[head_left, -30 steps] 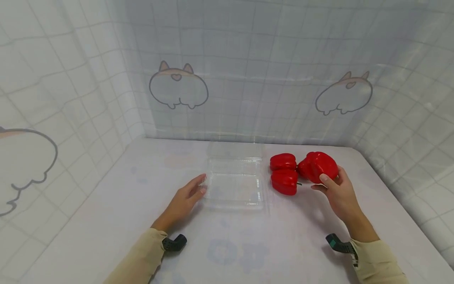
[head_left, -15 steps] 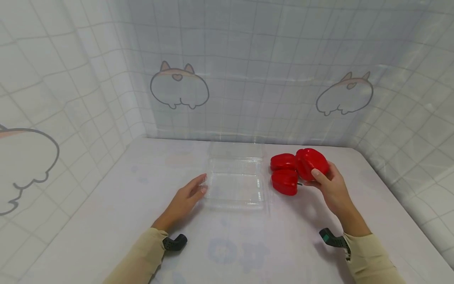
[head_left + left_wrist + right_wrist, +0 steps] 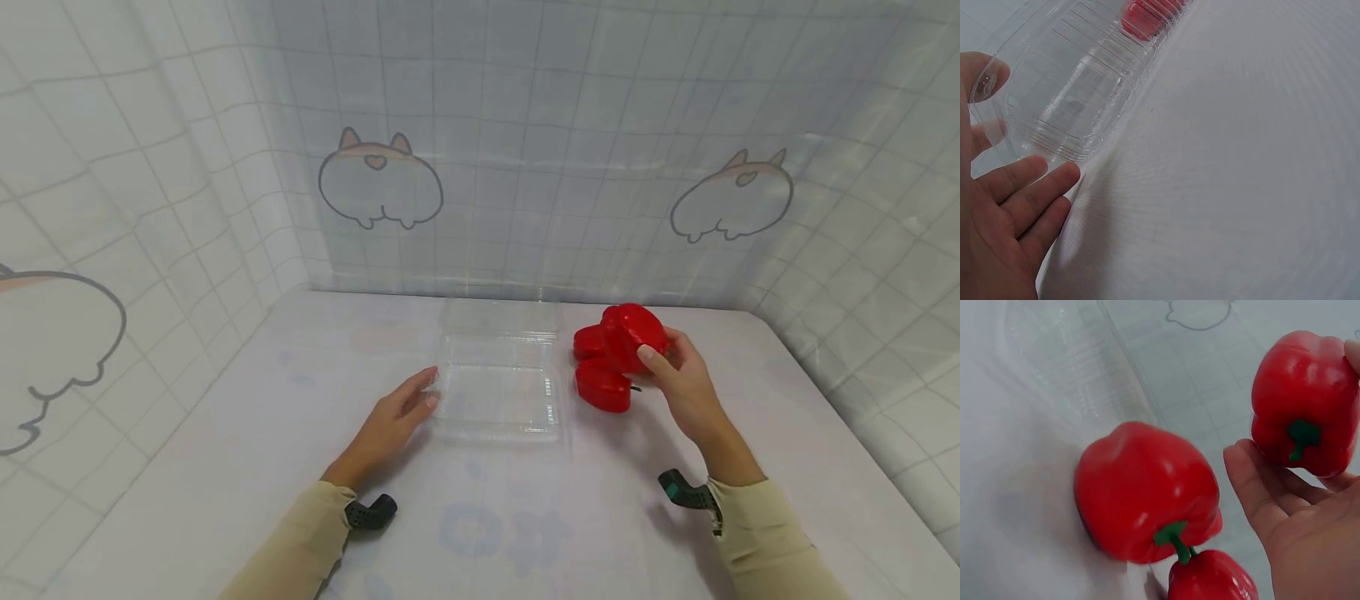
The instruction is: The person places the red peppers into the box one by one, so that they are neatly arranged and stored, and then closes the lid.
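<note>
My right hand (image 3: 688, 387) grips a red bell pepper (image 3: 636, 333) between thumb and fingers, raised off the table. The right wrist view shows the green stem of this bell pepper (image 3: 1310, 394) facing the camera. Two other bell peppers lie below and to the left, a nearer one (image 3: 603, 387) and a farther one (image 3: 587, 342) partly hidden by the held pepper. A clear plastic clamshell box (image 3: 497, 396) stands left of them with its lid open. My left hand (image 3: 386, 429) touches the left edge of this box, thumb and index finger apart, other fingers extended.
The box's clear lid (image 3: 501, 317) reaches back toward the tiled-pattern rear curtain (image 3: 525, 208). Curtains also enclose the white table (image 3: 465, 492) on the left and right sides. Black wrist devices (image 3: 371, 512) sit on both forearms.
My right hand has carried the bell pepper leftward and slightly up, and it now covers part of the farther pepper. The left hand and the box have stayed in place.
</note>
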`<action>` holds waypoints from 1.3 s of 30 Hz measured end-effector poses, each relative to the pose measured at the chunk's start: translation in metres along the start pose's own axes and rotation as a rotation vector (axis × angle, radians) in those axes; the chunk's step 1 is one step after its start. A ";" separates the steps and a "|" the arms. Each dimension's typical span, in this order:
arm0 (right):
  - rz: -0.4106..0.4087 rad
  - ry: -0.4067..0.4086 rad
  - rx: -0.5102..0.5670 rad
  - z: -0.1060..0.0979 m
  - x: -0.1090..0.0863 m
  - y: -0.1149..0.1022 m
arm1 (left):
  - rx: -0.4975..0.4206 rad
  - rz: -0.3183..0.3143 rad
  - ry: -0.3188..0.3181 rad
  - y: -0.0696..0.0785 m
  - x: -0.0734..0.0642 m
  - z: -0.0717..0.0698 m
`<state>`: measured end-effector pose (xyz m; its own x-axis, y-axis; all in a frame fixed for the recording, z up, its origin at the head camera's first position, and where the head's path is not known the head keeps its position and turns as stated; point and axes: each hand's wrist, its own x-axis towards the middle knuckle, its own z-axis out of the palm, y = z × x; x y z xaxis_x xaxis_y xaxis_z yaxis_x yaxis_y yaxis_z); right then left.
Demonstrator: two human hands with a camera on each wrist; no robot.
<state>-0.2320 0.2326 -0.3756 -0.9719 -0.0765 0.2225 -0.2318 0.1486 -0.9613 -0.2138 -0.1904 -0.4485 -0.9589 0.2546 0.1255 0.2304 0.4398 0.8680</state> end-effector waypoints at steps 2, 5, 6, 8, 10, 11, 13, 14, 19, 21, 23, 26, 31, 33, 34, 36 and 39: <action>0.002 -0.005 -0.029 0.003 0.002 -0.001 | -0.001 0.000 0.004 0.000 0.000 0.000; 0.018 -0.020 -0.056 0.008 0.007 -0.002 | 0.005 -0.005 0.005 0.000 0.000 0.000; 0.027 -0.024 -0.061 0.009 0.008 -0.003 | 0.009 -0.004 0.003 0.001 0.000 0.000; 0.045 -0.034 -0.067 0.012 0.011 -0.004 | 0.015 -0.007 0.003 0.001 -0.001 0.000; 0.065 -0.043 -0.079 0.014 0.014 -0.005 | 0.020 -0.001 -0.001 0.001 -0.001 0.000; 0.073 -0.050 -0.082 0.015 0.015 -0.006 | 0.022 0.004 -0.002 0.001 -0.001 0.000; 0.085 -0.066 -0.096 0.017 0.017 -0.007 | 0.019 0.013 -0.006 0.000 -0.001 0.000; 0.090 -0.075 -0.106 0.017 0.018 -0.008 | 0.016 0.017 -0.011 0.000 -0.001 0.000; 0.102 -0.120 -0.165 0.021 0.023 -0.012 | 0.012 0.046 -0.018 -0.003 0.000 -0.001; 0.102 -0.133 -0.187 0.023 0.026 -0.013 | 0.018 0.057 -0.018 -0.004 0.000 -0.001; 0.101 -0.144 -0.210 0.025 0.028 -0.013 | 0.015 0.062 -0.022 -0.006 0.000 -0.001; 0.110 -0.160 -0.239 0.030 0.030 -0.014 | 0.004 0.049 -0.029 -0.007 -0.002 0.000; 0.124 -0.184 -0.256 0.037 0.033 -0.014 | -0.002 0.053 -0.047 -0.007 -0.004 0.001; 0.116 -0.196 -0.254 0.040 0.034 -0.015 | 0.006 0.068 -0.047 -0.007 -0.004 0.001; 0.112 -0.200 -0.254 0.041 0.035 -0.015 | 0.004 0.069 -0.045 -0.006 -0.004 0.001; 0.105 -0.206 -0.256 0.043 0.037 -0.016 | 0.001 0.073 -0.042 -0.005 -0.004 0.001; 0.104 -0.207 -0.263 0.044 0.039 -0.017 | -0.004 0.080 -0.044 -0.004 -0.002 0.000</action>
<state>-0.2648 0.1834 -0.3581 -0.9683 -0.2419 0.0626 -0.1611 0.4130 -0.8964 -0.2124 -0.1927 -0.4525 -0.9293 0.3263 0.1731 0.3048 0.4130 0.8582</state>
